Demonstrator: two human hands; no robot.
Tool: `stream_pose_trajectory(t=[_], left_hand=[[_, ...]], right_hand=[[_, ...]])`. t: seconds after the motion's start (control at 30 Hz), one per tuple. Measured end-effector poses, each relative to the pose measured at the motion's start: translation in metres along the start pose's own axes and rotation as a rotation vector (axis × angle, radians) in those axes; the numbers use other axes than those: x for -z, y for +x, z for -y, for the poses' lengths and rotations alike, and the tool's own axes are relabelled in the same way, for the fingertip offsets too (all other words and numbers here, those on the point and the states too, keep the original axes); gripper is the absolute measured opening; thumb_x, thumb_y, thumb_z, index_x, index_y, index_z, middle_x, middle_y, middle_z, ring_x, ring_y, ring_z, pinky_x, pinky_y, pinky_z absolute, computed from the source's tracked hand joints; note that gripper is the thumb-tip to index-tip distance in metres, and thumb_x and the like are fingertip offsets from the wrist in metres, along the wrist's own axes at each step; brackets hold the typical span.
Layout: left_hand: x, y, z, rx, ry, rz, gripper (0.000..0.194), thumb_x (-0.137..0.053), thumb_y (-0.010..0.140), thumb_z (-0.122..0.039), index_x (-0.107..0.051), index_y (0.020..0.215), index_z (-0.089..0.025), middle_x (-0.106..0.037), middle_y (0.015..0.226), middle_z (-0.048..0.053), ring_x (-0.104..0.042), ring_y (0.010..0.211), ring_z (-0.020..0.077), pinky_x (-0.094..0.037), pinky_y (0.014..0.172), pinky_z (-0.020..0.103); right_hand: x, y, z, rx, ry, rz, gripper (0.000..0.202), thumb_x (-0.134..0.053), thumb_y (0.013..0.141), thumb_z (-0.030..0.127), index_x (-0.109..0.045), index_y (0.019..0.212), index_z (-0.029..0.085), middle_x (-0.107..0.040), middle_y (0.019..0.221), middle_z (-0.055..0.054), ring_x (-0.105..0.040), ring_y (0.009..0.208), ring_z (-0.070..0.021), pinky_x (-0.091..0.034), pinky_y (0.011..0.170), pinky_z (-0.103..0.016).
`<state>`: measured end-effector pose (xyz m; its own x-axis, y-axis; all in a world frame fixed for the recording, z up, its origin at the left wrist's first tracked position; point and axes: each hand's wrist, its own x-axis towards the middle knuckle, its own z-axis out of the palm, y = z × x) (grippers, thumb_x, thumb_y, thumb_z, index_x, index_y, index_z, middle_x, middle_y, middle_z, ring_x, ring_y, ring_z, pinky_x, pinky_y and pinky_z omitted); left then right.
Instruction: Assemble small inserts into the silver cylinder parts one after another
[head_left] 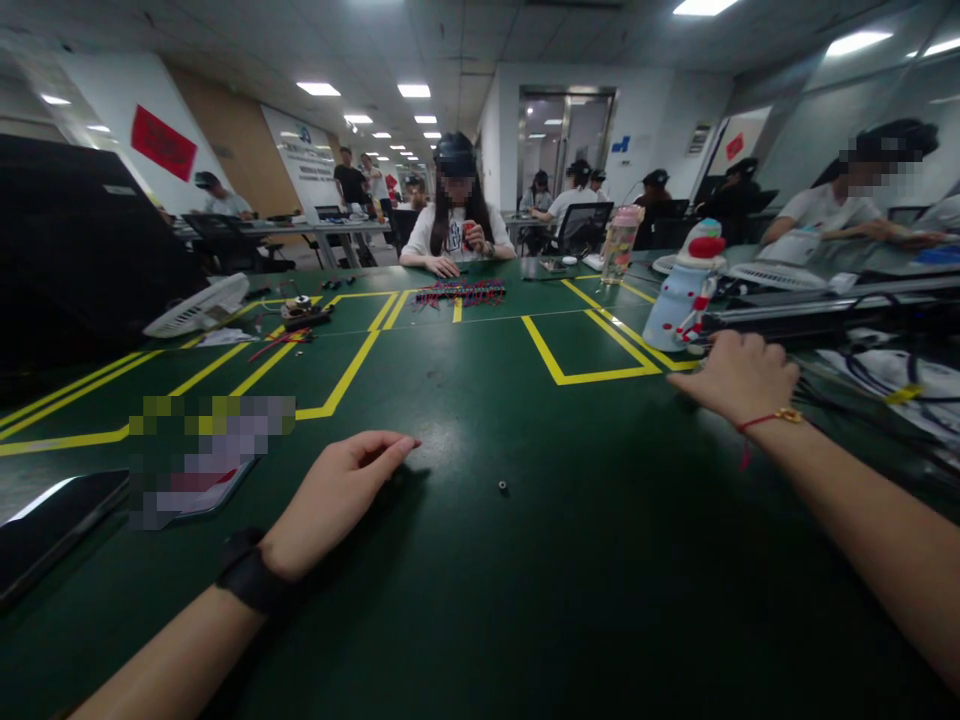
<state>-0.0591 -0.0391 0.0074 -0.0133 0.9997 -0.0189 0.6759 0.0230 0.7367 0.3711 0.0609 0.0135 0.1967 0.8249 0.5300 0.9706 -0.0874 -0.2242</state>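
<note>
My left hand (pixel 341 495), with a black band on its wrist, hovers over the green tabletop (pixel 480 610). Its thumb and forefinger are pinched together; a tiny dark tip shows at them, too small to name. Between my two hands, nearer the left, a small metal nut-like piece (pixel 502 487) lies on the table. My right hand (pixel 742 378), wearing a red string bracelet (pixel 772 420), is at the right beside a light blue bottle (pixel 675 300). Its thumb stretches out to the left, apart from the bent fingers, whose tips are hidden. No object shows in it.
A phone (pixel 60 520) and a blurred flat item (pixel 217 480) lie at the left. White fans (pixel 199 305), a small motor-like part (pixel 300 308) and a bundle of coloured wires (pixel 461 292) are farther back. Cables (pixel 862 400) crowd the right. A person (pixel 457 225) sits opposite.
</note>
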Motion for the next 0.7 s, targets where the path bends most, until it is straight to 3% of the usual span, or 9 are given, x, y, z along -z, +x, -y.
stream_pose_trajectory(t=[0.03, 0.1, 0.2, 0.27, 0.33, 0.4, 0.47, 0.6, 0.7], left_hand=[[-0.001, 0.0, -0.001, -0.007, 0.006, 0.004, 0.044, -0.049, 0.081, -0.057, -0.068, 0.098, -0.022, -0.068, 0.082, 0.001, -0.06, 0.073, 0.0182, -0.043, 0.062, 0.027], [-0.003, 0.0, -0.001, -0.02, 0.018, 0.005, 0.043, -0.049, 0.081, -0.057, -0.068, 0.096, -0.022, -0.069, 0.082, 0.001, -0.061, 0.074, 0.0188, -0.043, 0.062, 0.027], [-0.004, 0.0, 0.001, -0.048, 0.033, -0.006, 0.04, -0.049, 0.081, -0.055, -0.07, 0.093, -0.024, -0.07, 0.086, 0.001, -0.063, 0.079, 0.0196, -0.044, 0.067, 0.028], [-0.004, 0.0, 0.002, -0.069, 0.049, -0.005, 0.037, -0.049, 0.081, -0.053, -0.07, 0.092, -0.025, -0.071, 0.089, 0.001, -0.063, 0.083, 0.0199, -0.044, 0.071, 0.028], [-0.004, 0.0, 0.002, -0.082, 0.058, 0.003, 0.036, -0.049, 0.081, -0.053, -0.07, 0.092, -0.026, -0.071, 0.091, 0.001, -0.063, 0.086, 0.0204, -0.044, 0.074, 0.029], [-0.003, -0.001, 0.002, -0.083, 0.059, 0.016, 0.035, -0.049, 0.082, -0.052, -0.07, 0.091, -0.026, -0.071, 0.092, 0.001, -0.063, 0.087, 0.0208, -0.044, 0.075, 0.03], [-0.003, -0.002, 0.001, -0.077, 0.058, 0.026, 0.035, -0.048, 0.083, -0.052, -0.069, 0.091, -0.026, -0.071, 0.092, 0.001, -0.063, 0.087, 0.0211, -0.044, 0.075, 0.03], [-0.003, -0.002, 0.002, -0.084, 0.06, 0.038, 0.037, -0.047, 0.084, -0.053, -0.068, 0.092, -0.025, -0.07, 0.093, 0.002, -0.062, 0.088, 0.0215, -0.044, 0.076, 0.031], [-0.005, 0.0, 0.004, -0.093, 0.067, 0.041, 0.038, -0.046, 0.084, -0.054, -0.068, 0.092, -0.024, -0.069, 0.094, 0.002, -0.062, 0.089, 0.0218, -0.044, 0.077, 0.031]], right_hand=[[0.002, -0.009, 0.017, 0.046, -0.003, -0.05, 0.053, -0.068, 0.061, 0.048, -0.059, 0.098, 0.011, -0.055, 0.098, -0.021, -0.049, 0.099, -0.0352, -0.037, 0.077, -0.049], [0.005, -0.033, 0.058, 0.206, 0.072, -0.019, 0.05, -0.063, 0.07, 0.05, -0.059, 0.106, 0.016, -0.056, 0.105, -0.015, -0.049, 0.102, -0.0291, -0.038, 0.085, -0.046], [0.005, -0.081, 0.117, 0.581, 0.458, 0.361, 0.042, -0.057, 0.079, 0.047, -0.061, 0.111, 0.02, -0.057, 0.107, -0.008, -0.052, 0.098, -0.0182, -0.042, 0.086, -0.035], [0.004, -0.107, 0.144, 0.695, 0.587, 0.493, 0.036, -0.058, 0.08, 0.044, -0.064, 0.108, 0.022, -0.059, 0.104, -0.006, -0.052, 0.096, -0.0158, -0.042, 0.084, -0.032], [0.002, -0.12, 0.156, 0.728, 0.625, 0.537, 0.024, -0.057, 0.083, 0.038, -0.068, 0.097, 0.022, -0.061, 0.096, -0.004, -0.052, 0.091, -0.0144, -0.042, 0.081, -0.03], [0.003, -0.113, 0.153, 0.692, 0.629, 0.523, 0.019, -0.053, 0.085, 0.033, -0.068, 0.088, 0.021, -0.062, 0.089, -0.003, -0.053, 0.087, -0.0129, -0.042, 0.079, -0.028], [0.008, -0.09, 0.136, 0.574, 0.575, 0.435, 0.022, -0.051, 0.086, 0.034, -0.067, 0.089, 0.019, -0.063, 0.09, -0.004, -0.055, 0.084, -0.0125, -0.043, 0.077, -0.027], [0.023, -0.026, 0.07, 0.222, 0.115, 0.184, 0.029, -0.05, 0.083, 0.04, -0.069, 0.092, 0.02, -0.065, 0.096, -0.005, -0.056, 0.085, -0.0152, -0.041, 0.075, -0.027], [0.03, 0.007, 0.014, 0.012, -0.065, 0.125, 0.032, -0.052, 0.079, 0.04, -0.07, 0.089, 0.016, -0.065, 0.093, -0.012, -0.056, 0.082, -0.0214, -0.039, 0.071, -0.032]])
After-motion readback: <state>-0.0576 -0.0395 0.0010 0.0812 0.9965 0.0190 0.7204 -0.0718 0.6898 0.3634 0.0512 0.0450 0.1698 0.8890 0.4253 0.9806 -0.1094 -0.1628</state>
